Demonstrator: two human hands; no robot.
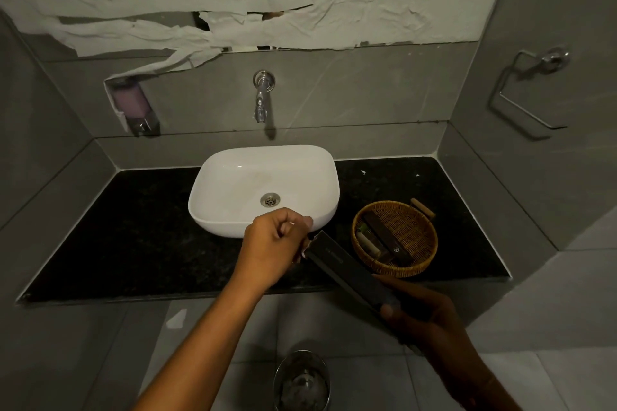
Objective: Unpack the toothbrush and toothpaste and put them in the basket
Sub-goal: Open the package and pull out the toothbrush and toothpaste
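Note:
A long dark carton [347, 272] slants over the front edge of the black counter [133, 233]. My right hand [424, 314] grips its near end. My left hand [277, 243] pinches the opened far end of the carton, where a small white flap shows. What is inside the carton is hidden. The round wicker basket [417, 230] stands on the counter right of the sink; another dark box [387, 237] and a small pale tube [367, 243] lie in it.
A white basin [233, 183] sits mid-counter under a wall tap [262, 97]. A soap dispenser [133, 107] hangs on the left wall, a metal ring holder [527, 93] on the right. A steel bin [302, 380] stands on the floor below.

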